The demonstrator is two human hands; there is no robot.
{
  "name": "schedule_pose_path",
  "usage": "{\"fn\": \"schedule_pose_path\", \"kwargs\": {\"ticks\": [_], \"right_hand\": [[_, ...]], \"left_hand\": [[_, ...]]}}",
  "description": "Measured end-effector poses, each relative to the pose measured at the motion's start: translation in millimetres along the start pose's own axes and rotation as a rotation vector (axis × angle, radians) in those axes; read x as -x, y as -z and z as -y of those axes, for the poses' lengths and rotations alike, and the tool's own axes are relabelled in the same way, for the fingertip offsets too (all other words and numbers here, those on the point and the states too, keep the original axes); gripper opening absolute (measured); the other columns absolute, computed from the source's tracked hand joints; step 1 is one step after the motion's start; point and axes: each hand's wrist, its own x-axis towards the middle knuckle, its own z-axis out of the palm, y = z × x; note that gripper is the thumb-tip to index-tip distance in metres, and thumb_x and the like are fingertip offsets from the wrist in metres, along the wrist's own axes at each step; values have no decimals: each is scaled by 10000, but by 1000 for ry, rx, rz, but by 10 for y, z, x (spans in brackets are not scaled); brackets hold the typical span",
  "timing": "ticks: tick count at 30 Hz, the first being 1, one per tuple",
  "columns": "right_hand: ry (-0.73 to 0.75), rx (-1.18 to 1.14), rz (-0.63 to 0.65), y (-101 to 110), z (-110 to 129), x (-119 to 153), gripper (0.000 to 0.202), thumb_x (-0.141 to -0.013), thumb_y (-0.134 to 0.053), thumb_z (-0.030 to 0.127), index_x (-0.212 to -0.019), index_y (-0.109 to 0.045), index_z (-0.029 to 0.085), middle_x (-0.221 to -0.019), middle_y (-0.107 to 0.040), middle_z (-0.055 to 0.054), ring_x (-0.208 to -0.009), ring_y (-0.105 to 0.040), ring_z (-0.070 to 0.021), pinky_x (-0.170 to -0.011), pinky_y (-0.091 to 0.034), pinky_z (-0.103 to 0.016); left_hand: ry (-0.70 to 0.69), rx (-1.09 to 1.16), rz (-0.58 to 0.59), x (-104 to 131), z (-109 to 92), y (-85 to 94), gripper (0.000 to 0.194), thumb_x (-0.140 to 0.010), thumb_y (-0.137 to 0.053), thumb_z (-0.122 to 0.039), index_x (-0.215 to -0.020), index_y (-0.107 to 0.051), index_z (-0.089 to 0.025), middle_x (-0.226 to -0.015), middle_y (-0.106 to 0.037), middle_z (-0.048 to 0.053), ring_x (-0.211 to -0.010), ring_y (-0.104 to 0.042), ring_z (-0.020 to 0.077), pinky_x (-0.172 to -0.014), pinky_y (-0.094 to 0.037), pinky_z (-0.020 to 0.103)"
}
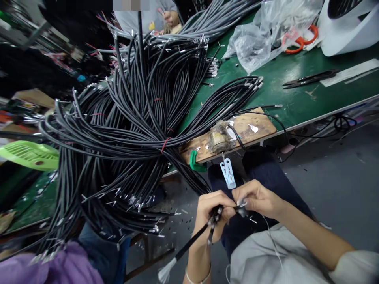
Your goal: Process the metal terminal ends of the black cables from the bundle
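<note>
My left hand is closed around several black cables above my lap. One of them points down and left, its end frayed into a white tuft. My right hand pinches the stripped end of a cable just right of the left hand. Its fingers are closed on whitish strands, partly blurred. Close above both hands, a light blue clothespin hangs from a small motor-like lump on a wooden board.
Big bundles of black cables tied with red wire cover the left of the green table. A green clamp grips the board. Snips, orange-handled scissors and a plastic bag lie behind. Another person's hand shows at the top.
</note>
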Motion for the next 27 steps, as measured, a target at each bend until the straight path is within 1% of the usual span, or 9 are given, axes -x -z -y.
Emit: {"fn": "schedule_pose_path", "kwargs": {"ticks": [2, 4, 7, 9, 13, 15, 17, 22, 27], "right_hand": [[-160, -97, -21, 35, 1, -39, 370, -740, -688, 459, -573, -623, 136, -494, -492, 22, -424, -411, -80, -406, -290, -213], [-221, -31, -89, 86, 62, -112, 334, -700, -709, 393, -516, -601, 135, -443, -473, 36, -392, -366, -63, -392, -253, -207], [-139, 68, -288, 159, 223, -271, 307, -690, -710, 358, -509, -601, 135, -463, -505, 30, -436, -387, -65, -436, -274, -212], [-95, 93, -357, 161, 317, -381, 345, -723, -696, 427, -565, -624, 130, -523, -534, 17, -497, -417, -76, -486, -304, -221], [-107, 83, -273, 39, 362, -522, 466, -744, -664, 575, -632, -619, 125, -575, -513, 18, -538, -408, -83, -507, -302, -232], [-112, -21, -273, -29, 336, -546, 455, -729, -689, 567, -637, -616, 128, -582, -509, 20, -536, -408, -81, -491, -295, -226], [-109, -143, -296, -71, 310, -555, 422, -710, -727, 531, -634, -628, 128, -586, -521, 17, -535, -421, -79, -484, -307, -219], [-106, -284, -334, -88, 284, -568, 358, -676, -782, 463, -645, -687, 119, -574, -547, 12, -515, -436, -68, -473, -328, -201], [-159, -347, -286, -61, 205, -540, 431, -691, -740, 549, -673, -705, 120, -586, -569, -11, -551, -489, -93, -513, -380, -210]], "left_hand": [[-17, 19, -47, -3, 21, -23, 181, -839, -636, -278, -704, -659, -161, -586, -604, 12, -521, -542, 110, -524, -400, 213], [-13, -11, -107, -4, 38, -66, 161, -812, -666, -243, -679, -646, -155, -601, -610, 17, -540, -541, 111, -533, -396, 215], [-16, -33, -168, 1, 49, -116, 148, -778, -699, -209, -658, -631, -154, -599, -597, 9, -545, -529, 106, -532, -385, 212], [-35, -4, -194, 16, 58, -123, 123, -766, -719, -212, -682, -644, -162, -610, -599, 3, -555, -536, 107, -542, -396, 212], [-50, 134, -308, 53, 94, -115, 108, -761, -738, -242, -732, -653, -180, -653, -602, -4, -577, -546, 110, -554, -418, 217], [-33, 173, -360, 50, 109, -122, 95, -764, -733, -234, -747, -655, -183, -668, -594, -5, -581, -545, 109, -552, -417, 218], [-18, 149, -387, 26, 112, -136, 72, -764, -730, -217, -758, -668, -181, -674, -597, -2, -590, -549, 110, -556, -418, 217], [3, 30, -337, -45, 81, -158, 22, -769, -711, -176, -762, -691, -175, -669, -624, 6, -593, -555, 110, -550, -412, 206], [20, 15, -301, -53, 46, -136, 42, -799, -662, -153, -775, -694, -169, -661, -638, 12, -534, -549, 100, -505, -406, 199]]}}
